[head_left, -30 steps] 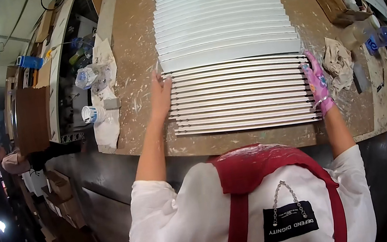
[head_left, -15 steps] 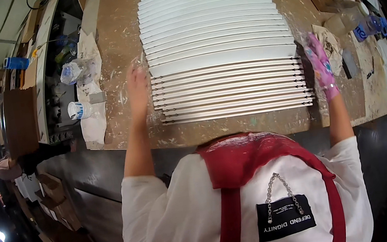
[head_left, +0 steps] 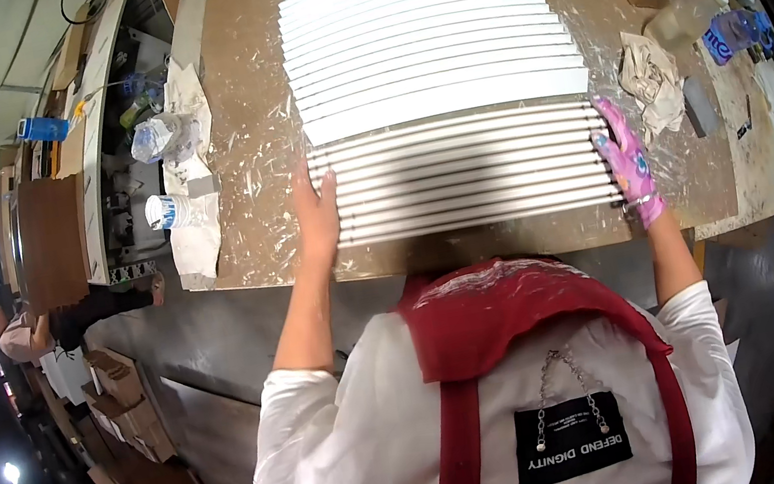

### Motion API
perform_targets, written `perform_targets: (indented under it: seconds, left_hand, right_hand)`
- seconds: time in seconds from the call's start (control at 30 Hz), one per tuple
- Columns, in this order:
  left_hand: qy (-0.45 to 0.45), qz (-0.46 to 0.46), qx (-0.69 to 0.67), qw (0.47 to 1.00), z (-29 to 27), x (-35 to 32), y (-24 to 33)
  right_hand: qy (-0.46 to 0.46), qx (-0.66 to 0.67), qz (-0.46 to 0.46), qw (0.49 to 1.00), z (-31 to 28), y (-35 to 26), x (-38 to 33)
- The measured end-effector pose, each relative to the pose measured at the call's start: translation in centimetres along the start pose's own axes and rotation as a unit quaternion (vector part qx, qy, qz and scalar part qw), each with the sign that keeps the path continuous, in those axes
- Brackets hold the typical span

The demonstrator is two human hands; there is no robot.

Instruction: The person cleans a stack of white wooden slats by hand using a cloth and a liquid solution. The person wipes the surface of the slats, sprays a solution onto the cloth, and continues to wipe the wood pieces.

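A near row of narrow white slats [head_left: 472,171], standing on edge side by side with small dark pins at their ends, lies across the table in front of me. My left hand [head_left: 316,211], bare, presses against the left ends, its thumb over the top. At the right ends, my right hand [head_left: 628,157] in a pink patterned glove holds the row from the other side. Beyond a narrow gap, more white slats [head_left: 431,42] lie flat in an overlapping stack. The undersides of the near slats are hidden.
The brown worktable [head_left: 260,176] is flecked with white paint. A crumpled cloth [head_left: 650,79] and a grey block [head_left: 701,106] lie at right, near a plastic bottle [head_left: 729,36]. A white tub [head_left: 168,212] stands at left. Farther left is another person [head_left: 22,335].
Both hands have moved inward onto the ends of the near slats. Their uneven ends now line up more closely, and a gap shows between them and the flat stack.
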State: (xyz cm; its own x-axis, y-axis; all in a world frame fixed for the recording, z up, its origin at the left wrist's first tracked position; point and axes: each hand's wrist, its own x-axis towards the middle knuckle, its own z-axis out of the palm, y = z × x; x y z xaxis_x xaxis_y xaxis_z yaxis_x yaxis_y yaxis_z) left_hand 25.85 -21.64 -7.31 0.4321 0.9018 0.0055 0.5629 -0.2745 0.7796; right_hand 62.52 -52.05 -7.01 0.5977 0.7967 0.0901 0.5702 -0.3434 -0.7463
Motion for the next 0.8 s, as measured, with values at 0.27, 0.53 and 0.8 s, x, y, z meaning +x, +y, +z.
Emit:
perform_targets:
  seconds: [0.27,0.53,0.8]
  left_hand:
    - [0.022,0.052,0.076,0.995,0.6,2.4,0.3]
    - [0.004,0.017,-0.106,0.994,-3.4,-0.7,-1.9]
    - [-0.032,-0.085,-0.112,0.99,-1.1,-7.5,1.5]
  right_hand:
    - [0.075,0.002,0.078,0.994,1.6,0.2,2.4]
    - [0.147,0.115,0.091,0.978,-1.7,2.2,-2.1]
    - [0.073,-0.039,0.072,0.994,0.5,-1.3,-7.1]
